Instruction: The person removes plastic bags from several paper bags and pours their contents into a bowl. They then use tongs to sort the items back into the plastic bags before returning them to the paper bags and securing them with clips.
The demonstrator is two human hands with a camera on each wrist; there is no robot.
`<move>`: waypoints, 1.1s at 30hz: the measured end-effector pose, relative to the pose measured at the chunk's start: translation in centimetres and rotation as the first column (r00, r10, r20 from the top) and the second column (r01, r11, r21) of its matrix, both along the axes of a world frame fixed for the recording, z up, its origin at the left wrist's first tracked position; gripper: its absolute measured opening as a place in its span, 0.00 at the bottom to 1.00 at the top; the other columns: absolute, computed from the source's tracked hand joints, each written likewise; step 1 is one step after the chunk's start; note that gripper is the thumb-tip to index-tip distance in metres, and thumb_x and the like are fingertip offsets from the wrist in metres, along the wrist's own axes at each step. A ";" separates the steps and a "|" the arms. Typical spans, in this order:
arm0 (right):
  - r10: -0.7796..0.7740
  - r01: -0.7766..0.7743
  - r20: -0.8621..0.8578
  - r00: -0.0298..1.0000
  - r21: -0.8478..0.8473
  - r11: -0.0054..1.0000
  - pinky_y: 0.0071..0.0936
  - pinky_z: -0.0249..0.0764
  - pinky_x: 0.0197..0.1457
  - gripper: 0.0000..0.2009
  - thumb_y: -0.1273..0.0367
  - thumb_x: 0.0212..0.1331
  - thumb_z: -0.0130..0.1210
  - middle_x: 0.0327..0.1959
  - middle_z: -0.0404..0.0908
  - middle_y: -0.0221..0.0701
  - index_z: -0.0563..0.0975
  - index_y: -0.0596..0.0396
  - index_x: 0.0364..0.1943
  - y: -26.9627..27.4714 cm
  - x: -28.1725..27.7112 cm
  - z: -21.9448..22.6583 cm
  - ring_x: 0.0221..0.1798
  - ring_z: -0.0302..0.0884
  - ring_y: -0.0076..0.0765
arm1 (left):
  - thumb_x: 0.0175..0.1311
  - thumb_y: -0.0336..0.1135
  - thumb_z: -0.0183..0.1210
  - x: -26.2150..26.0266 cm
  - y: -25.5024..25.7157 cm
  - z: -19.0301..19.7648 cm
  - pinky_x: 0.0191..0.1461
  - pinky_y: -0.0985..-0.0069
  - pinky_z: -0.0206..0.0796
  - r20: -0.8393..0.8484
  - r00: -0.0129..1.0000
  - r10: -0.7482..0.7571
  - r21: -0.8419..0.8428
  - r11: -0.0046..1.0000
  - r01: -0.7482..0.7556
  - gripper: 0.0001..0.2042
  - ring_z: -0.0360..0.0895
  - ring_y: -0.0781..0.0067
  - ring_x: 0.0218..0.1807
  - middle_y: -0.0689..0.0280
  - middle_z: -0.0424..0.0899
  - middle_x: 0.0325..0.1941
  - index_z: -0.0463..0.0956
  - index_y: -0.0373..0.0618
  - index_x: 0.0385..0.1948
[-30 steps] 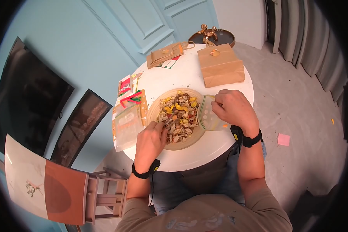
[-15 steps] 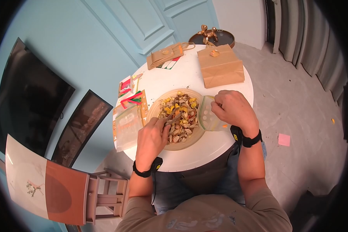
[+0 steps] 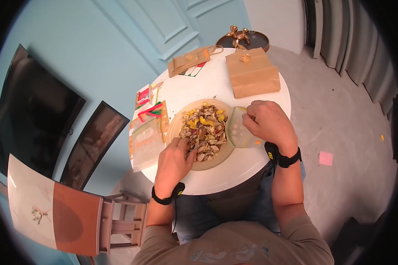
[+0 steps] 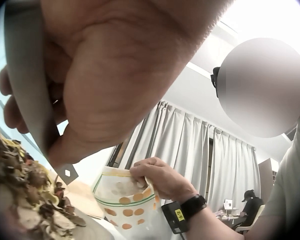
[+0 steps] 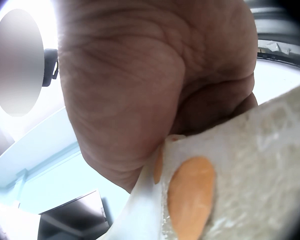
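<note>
My left hand (image 3: 174, 161) is at the near left rim of a round tray (image 3: 224, 157) heaped with dried brown, cream and yellow pieces (image 3: 208, 126). In the left wrist view its fingers hold a grey metal tool (image 4: 25, 65), seemingly tongs, beside the heap (image 4: 25, 200); the tips are hard to make out. My right hand (image 3: 269, 123) pinches the top edge of a clear zip bag (image 3: 243, 132) at the tray's right side. Orange dots and a green seal line show on the bag (image 4: 125, 210) in the left wrist view. The bag's mouth looks parted there.
A brown paper bag (image 3: 254, 79) stands at the back right of the white table (image 3: 216, 185), with flat paper bags (image 3: 188, 62) at the back left. Pink and green strips (image 3: 150, 112) and another clear bag (image 3: 147, 148) lie left of the tray. A seated person (image 4: 252, 207) is far off.
My left hand and the tool have drawn back from over the middle of the heap toward its left side. My right hand still holds the bag in nearly the same place.
</note>
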State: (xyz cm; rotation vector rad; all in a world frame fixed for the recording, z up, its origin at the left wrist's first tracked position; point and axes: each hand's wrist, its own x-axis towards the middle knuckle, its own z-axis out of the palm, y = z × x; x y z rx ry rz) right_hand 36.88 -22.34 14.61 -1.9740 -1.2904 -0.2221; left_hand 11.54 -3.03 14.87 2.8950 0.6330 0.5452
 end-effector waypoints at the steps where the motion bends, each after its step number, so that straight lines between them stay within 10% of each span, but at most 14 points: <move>1: 0.004 -0.004 0.001 1.000 -0.001 1.000 0.52 0.82 0.46 0.13 0.68 0.63 0.61 0.28 0.85 0.50 0.85 0.64 0.24 0.1 -0.1 0.0 0.36 0.85 0.61 | 0.68 0.34 0.74 -0.5 0.1 -0.1 0.47 0.51 0.80 -0.022 1.000 0.022 0.007 1.000 -0.022 0.15 0.87 0.39 0.42 0.50 0.88 0.45 0.86 0.38 0.51; 33: -0.003 0.003 -0.006 1.000 0.008 1.000 0.53 0.82 0.46 0.14 0.68 0.63 0.60 0.28 0.85 0.51 0.85 0.65 0.25 0.6 -0.1 0.0 0.36 0.85 0.63 | 0.69 0.35 0.74 3.3 -2.7 2.0 0.47 0.54 0.80 0.144 0.968 -0.204 0.034 0.979 0.201 0.16 0.87 0.41 0.43 0.51 0.88 0.44 0.86 0.38 0.53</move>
